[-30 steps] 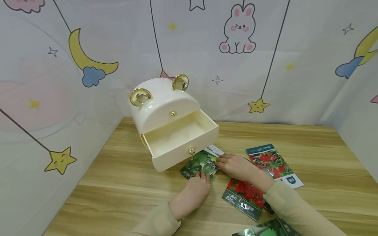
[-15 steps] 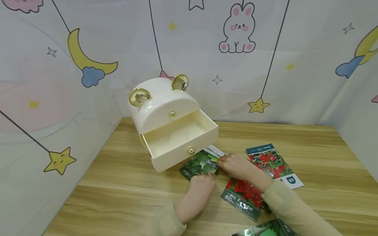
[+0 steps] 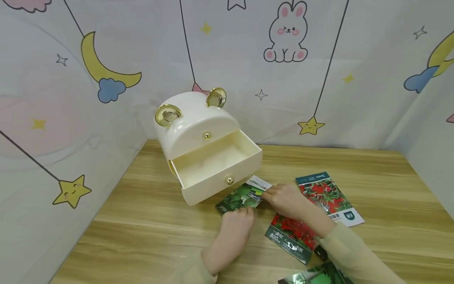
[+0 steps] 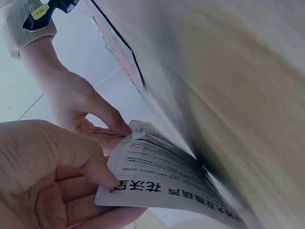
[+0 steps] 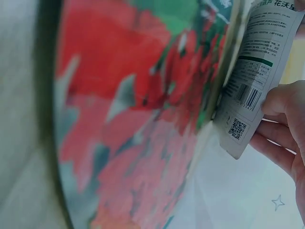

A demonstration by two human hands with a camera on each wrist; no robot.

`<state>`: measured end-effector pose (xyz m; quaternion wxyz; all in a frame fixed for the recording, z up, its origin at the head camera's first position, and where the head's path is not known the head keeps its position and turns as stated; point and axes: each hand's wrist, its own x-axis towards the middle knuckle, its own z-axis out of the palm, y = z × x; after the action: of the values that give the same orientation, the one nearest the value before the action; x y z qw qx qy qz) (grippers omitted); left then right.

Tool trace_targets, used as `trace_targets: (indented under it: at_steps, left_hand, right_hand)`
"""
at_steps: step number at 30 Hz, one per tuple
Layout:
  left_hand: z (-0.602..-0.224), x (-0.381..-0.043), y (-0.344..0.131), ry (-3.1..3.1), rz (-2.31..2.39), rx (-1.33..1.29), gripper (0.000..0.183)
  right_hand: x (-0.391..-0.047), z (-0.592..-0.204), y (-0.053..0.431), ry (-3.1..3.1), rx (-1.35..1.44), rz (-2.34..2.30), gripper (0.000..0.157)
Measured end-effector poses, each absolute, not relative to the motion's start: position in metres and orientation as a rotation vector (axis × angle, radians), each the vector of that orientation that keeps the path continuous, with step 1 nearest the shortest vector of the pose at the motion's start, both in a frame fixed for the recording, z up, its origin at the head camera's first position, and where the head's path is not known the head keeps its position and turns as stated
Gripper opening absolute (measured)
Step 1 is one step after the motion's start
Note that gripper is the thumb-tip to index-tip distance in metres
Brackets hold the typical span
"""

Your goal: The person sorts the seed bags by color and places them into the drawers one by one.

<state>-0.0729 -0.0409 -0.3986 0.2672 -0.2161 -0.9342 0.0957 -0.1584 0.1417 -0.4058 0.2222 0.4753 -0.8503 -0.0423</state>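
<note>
While both hands meet at its near side, a green packet (image 3: 237,200) lies just in front of a pulled-out drawer (image 3: 209,187), a little left of the middle of a wood-grain tabletop (image 3: 142,225) and well forward of its back edge. The packet's long axis runs slantwise, roughly parallel to the drawer front: one end points toward the person and the tabletop's left edge, the white-banded end toward the back right corner. The drawer belongs to a white box (image 3: 193,114) with gold ears, standing toward the back left corner.

Neither hand is nearer, since both are on the packet. The left hand (image 3: 234,228) pinches it on the near long side; the right hand (image 3: 285,201) pinches it toward the right end. The left wrist view shows the left thumb on the printed back; the right wrist view shows the right thumb beside the barcode. The near side seems raised, as that back faces both wrist cameras; whether the far side touches the tabletop cannot be told.

From both hands, the drawer is beyond the packet, away from the person and leftward; any move of the packet seems to hinge on that. Toward the tabletop's right edge, a red-flowered packet (image 3: 289,240) lies partly beneath the right forearm.
</note>
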Motion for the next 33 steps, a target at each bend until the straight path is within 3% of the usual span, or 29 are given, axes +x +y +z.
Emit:
trace_targets:
  at_steps: [18,26,30,33]
  left_hand:
    - [-0.38,-0.063,-0.068,-2.316,0.078,-0.797,0.03]
    - [-0.364,-0.055,-0.076,-2.214,-0.013,-0.831,0.027]
    - [-0.357,-0.051,-0.078,-2.145,-0.021,-0.845,0.031]
    - [-0.352,-0.048,-0.078,-2.11,-0.024,-0.871,0.034]
  right_hand:
    - [-0.132,-0.375,0.152,-2.277,1.24,-0.024,0.025]
    - [-0.117,-0.359,0.158,-2.171,1.224,0.055,0.038]
    - [-0.11,-0.351,0.16,-2.165,1.213,0.062,0.034]
    - [-0.105,-0.345,0.161,-2.141,1.206,0.061,0.019]
